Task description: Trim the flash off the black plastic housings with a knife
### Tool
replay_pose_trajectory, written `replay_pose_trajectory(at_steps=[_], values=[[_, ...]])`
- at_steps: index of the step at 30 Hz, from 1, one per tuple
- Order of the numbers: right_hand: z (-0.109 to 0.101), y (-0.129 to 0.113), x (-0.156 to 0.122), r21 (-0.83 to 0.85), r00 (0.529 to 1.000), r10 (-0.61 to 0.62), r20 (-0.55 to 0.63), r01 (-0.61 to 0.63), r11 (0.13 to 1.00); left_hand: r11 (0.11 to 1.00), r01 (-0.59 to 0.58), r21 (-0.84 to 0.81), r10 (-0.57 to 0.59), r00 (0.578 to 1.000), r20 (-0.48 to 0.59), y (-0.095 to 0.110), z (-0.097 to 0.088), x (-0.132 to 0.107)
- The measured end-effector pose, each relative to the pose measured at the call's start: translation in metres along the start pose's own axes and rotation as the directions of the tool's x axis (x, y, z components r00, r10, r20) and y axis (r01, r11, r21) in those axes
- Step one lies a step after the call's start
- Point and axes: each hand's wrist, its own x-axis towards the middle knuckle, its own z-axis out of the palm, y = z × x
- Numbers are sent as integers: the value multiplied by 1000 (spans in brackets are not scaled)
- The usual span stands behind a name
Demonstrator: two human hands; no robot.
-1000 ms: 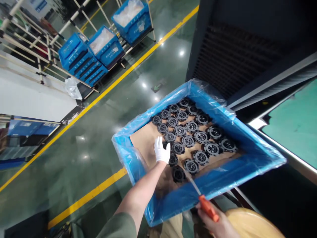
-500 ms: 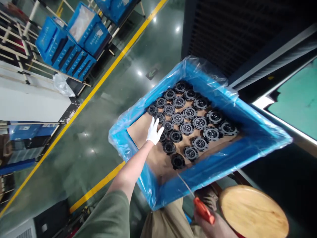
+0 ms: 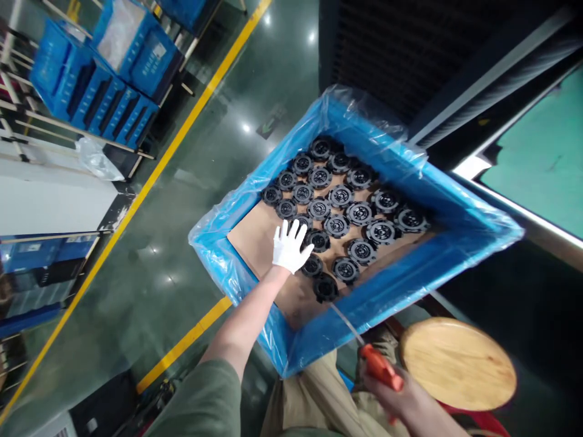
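Observation:
My left hand [image 3: 290,247], in a white glove, reaches into a blue box [image 3: 473,226] lined with clear plastic. Its fingers are spread over the near-left edge of several round black ribbed parts [image 3: 337,226], covering some of them; whether it touches them I cannot tell. The parts stand in rows on a brown cardboard sheet [image 3: 254,235]. My right hand [image 3: 387,391], ungloved and slightly blurred, is wrapped around the red-orange handle of a screwdriver [image 3: 380,366]. The thin shaft points over the box's near wall, its tip close to the nearest black part [image 3: 325,289].
A round wooden stool [image 3: 459,364] stands by my right side. Dark machinery [image 3: 387,54] rises behind the box, with a green surface [image 3: 542,161] at right. Across the yellow floor line [image 3: 200,103], a rack holds blue bins [image 3: 150,67].
My left hand has shifted right and nearer over the parts, its fingers spreading wider. The view has shifted, so the box appears higher and further left. My right hand still holds the screwdriver.

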Motion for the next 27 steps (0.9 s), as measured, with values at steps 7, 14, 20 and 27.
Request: replay_pose_trajectory(at_steps=[7,14,20,27], values=[[-4,-69,31,162,983,-3,184,-28,986,990,-122,65,119,992,39,9,-4,14],[-4,-96,39,261,987,-7,160,-35,965,988,-5,153,27,989,-146,-12,-55,83],[-31,-81,25,311,999,40,-13,-34,950,973,-81,217,96,994,-58,-11,-56,157],[-20,-122,43,310,997,-69,30,57,949,946,-130,296,128,991,27,5,-48,142]])
